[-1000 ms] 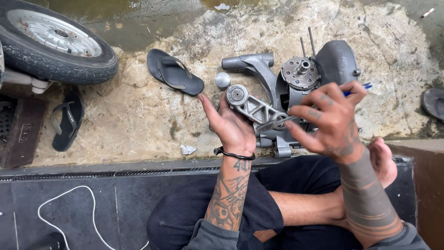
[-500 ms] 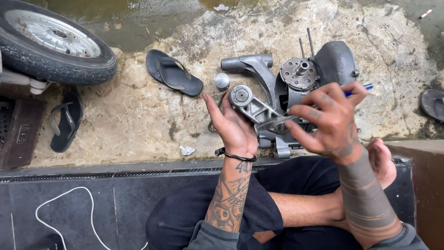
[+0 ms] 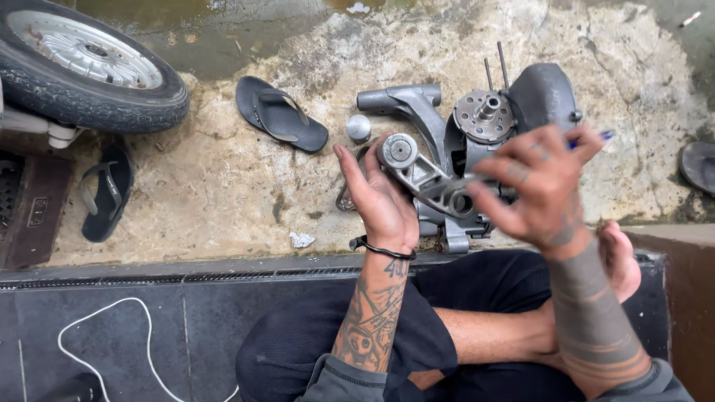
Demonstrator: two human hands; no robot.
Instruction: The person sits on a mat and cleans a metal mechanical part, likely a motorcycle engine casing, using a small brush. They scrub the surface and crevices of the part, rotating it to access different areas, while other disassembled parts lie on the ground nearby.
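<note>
My left hand (image 3: 381, 199) holds a grey metal engine part (image 3: 421, 176), an arm-shaped casting with a round bearing boss at its upper end. My right hand (image 3: 538, 186) is blurred and grips the other end of that part, with a thin blue-tipped tool (image 3: 588, 139) sticking out between its fingers. Just behind both hands, a grey engine casing (image 3: 514, 112) with a round hub and two upright studs lies on the concrete. I sit cross-legged in dark trousers, one bare foot (image 3: 620, 257) showing at the right.
A scooter wheel (image 3: 82, 71) stands at the top left. One black sandal (image 3: 281, 113) lies near the casing, another (image 3: 104, 192) at the left. A small round metal cap (image 3: 358, 127) and a scrap of paper (image 3: 302, 240) lie on the ground. A white cord (image 3: 104, 327) curls on the dark tiles.
The held metal part has tipped up slightly toward me. My right hand has shifted a little on it and is now blurred with motion.
</note>
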